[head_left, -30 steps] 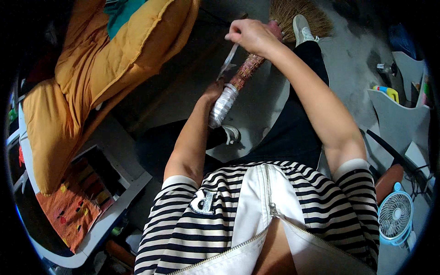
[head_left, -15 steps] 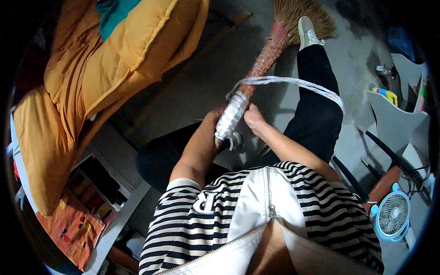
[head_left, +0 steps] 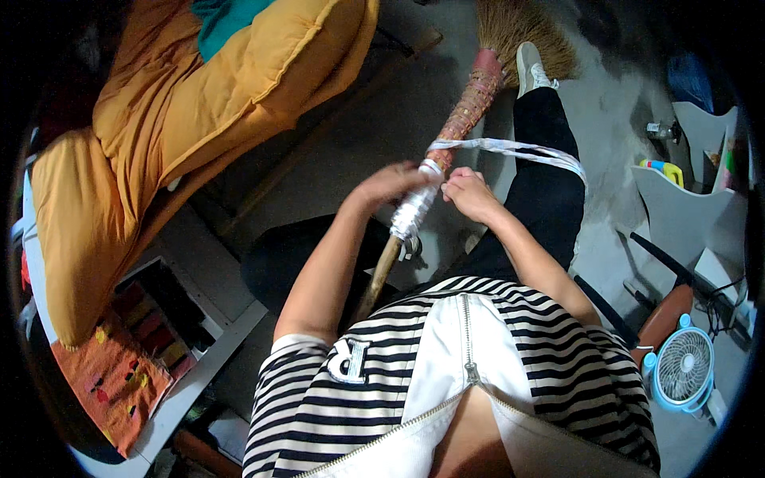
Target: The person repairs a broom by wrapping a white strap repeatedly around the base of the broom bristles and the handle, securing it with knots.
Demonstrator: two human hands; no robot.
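A straw broom (head_left: 468, 111) lies slantwise before me, its bristles far off by my shoe and its wooden stick pointing toward my waist. Pinkish binding covers its neck, and shiny white wrapping (head_left: 412, 211) covers part of the handle. My left hand (head_left: 392, 185) lies across this wrapping, its fingers smeared by motion. Just right of the handle, my right hand (head_left: 470, 193) is closed with curled fingers; what they hold, if anything, is hidden. A pale twisted cloth strip (head_left: 518, 147) loops from the broom around my right leg.
Yellow-orange bedding (head_left: 207, 119) hangs at the left, above an orange patterned cloth (head_left: 111, 390). On the right are a small blue fan (head_left: 684, 368), a grey-white open holder (head_left: 693, 215) containing a yellow bottle (head_left: 665, 171), and a clear jar (head_left: 663, 130).
Both hands have moved up and nearer the top of the white wrapping. The left hand now lies over the handle, and more of the bare wooden stick shows below.
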